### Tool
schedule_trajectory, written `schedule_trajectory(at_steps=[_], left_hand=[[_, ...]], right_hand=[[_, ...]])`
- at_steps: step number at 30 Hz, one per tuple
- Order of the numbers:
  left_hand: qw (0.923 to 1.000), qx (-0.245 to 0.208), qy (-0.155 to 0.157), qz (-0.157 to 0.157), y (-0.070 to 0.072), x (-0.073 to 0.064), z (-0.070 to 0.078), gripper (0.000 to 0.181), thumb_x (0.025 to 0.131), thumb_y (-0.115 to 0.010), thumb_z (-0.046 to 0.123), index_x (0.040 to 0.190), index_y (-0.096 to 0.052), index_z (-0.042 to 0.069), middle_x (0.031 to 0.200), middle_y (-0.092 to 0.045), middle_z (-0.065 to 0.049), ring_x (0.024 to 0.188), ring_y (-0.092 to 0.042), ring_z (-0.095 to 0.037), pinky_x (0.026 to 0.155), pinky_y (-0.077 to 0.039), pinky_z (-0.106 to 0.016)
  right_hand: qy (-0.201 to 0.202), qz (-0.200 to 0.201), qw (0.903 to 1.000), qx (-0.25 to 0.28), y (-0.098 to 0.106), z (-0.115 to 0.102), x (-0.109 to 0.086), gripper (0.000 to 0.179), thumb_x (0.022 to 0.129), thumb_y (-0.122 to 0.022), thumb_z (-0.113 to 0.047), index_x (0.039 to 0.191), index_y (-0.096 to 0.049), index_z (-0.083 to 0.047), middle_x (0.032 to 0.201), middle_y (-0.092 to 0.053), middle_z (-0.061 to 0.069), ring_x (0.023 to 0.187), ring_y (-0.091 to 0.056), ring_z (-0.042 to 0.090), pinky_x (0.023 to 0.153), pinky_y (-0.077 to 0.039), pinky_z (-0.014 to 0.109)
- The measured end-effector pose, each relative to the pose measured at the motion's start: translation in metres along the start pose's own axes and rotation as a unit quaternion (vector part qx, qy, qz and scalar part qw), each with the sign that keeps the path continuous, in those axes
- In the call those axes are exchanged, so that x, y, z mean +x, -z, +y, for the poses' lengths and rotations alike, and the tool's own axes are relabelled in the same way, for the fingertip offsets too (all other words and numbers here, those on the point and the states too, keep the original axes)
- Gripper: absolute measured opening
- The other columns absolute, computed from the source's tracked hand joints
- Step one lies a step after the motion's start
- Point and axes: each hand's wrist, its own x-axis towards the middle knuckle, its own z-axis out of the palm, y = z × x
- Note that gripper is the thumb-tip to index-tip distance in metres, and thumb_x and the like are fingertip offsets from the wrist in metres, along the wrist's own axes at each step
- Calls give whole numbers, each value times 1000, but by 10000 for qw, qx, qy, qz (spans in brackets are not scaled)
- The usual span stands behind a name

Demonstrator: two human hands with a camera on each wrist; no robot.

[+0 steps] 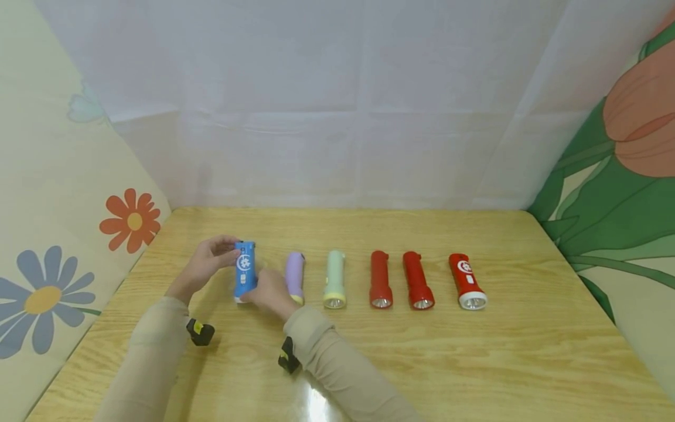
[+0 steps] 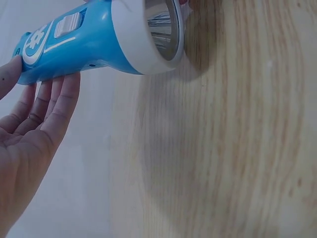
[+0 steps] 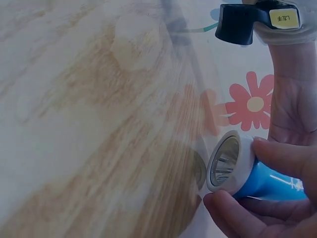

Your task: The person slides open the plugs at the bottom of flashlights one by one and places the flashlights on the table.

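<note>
A blue flashlight [image 1: 245, 271] with a white head ring is between my two hands at the left of the table. My left hand [image 1: 209, 262] holds its tail end, thumb over the top and fingers underneath, as the left wrist view shows. At the lens end, my right hand [image 1: 271, 294] pinches the white ring between thumb and fingers. The blue body [image 2: 94, 37] has a white sliding switch and a round white emblem facing up. Just right of my right hand lies a purple flashlight [image 1: 294, 271], its lower end partly covered by that hand.
To the right, in a row, lie a pale green flashlight [image 1: 334, 278], a red flashlight [image 1: 380, 278], another red flashlight [image 1: 417, 280] and a red flashlight with a white ring [image 1: 466, 280]. White cloth [image 1: 337, 117] hangs behind the wooden table [image 1: 474, 363]; flowered panels flank it.
</note>
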Motion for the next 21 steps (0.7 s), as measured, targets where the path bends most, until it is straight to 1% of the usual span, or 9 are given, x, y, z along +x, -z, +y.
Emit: schedule_trajectory(at_steps=[4,8,11,15,21], left_hand=[[10000,-18,-40,2,0,0,1,41,93,-53,16,122,-41,-10,110,-52,-18,90,-58,-8,78,-50,-24],[10000,-19,-37,28,0,-1,3,41,92,-53,16,122,-42,-9,110,-52,-17,90,-57,-8,78,-49,-23],[10000,-56,-17,39,-1,-2,5,40,92,-54,15,122,-42,-9,111,-51,-19,90,-58,-8,79,-49,-24],[10000,-1,-31,21,-1,-3,7,40,92,-55,15,123,-43,-8,113,-52,-19,92,-57,-7,80,-49,-23],[9999,84,-72,-28,-1,-4,7,39,91,-55,15,122,-44,-7,111,-53,-14,93,-56,-7,80,-48,-23]], right_hand=[[79,-17,10000,1,2,1,3,41,67,-80,-18,101,-62,-3,82,-63,2,70,-56,11,64,-46,20],[26,-67,10000,44,4,0,4,40,68,-80,-16,101,-61,-3,80,-62,2,68,-55,11,63,-46,20],[-77,-152,9998,130,4,-1,5,41,68,-80,-16,102,-61,-4,78,-61,1,65,-54,11,61,-46,21],[-45,-170,9998,-57,5,-2,7,40,68,-80,-19,101,-61,-5,78,-61,0,66,-54,10,62,-45,20],[91,-137,9993,-350,5,-2,9,39,67,-81,-21,97,-63,-5,77,-61,-1,67,-54,10,64,-44,19]])
